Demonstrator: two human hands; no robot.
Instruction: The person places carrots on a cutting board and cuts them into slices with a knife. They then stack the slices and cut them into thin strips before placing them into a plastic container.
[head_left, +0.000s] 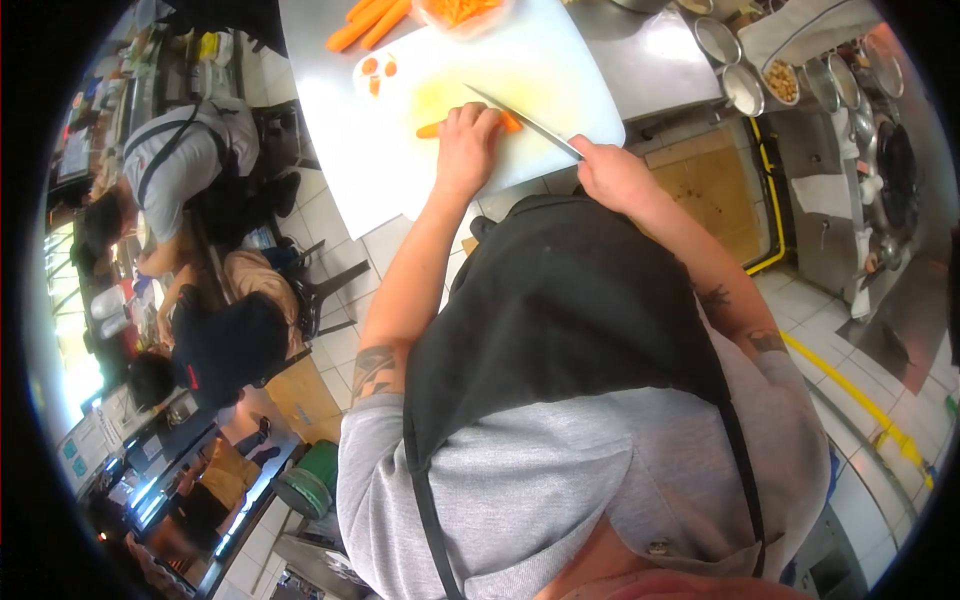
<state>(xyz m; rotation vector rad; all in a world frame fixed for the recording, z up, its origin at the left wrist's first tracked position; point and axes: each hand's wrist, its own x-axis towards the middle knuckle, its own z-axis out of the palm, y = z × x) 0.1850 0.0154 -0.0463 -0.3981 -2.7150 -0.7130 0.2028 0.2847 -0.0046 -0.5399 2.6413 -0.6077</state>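
Note:
My left hand (468,147) presses down on a carrot (428,131) on the white cutting board (565,60), its fingers curled over the middle so both orange ends stick out. In my right hand (612,176) is the handle of a knife (540,132). The blade slants up and left over the board and crosses the view just beside the carrot's right end. Several small carrot end pieces (375,72) lie on the left of the board. Beyond them are whole peeled carrots (368,22) and a clear container (447,27) of cut carrot.
A steel counter (660,65) runs under and beyond the board. Metal pots, a bowl of pale chunks (780,82) and a yellow pipe (770,180) are to the right. On the left, one person (195,155) bends over a work surface, with another person (235,340) nearby.

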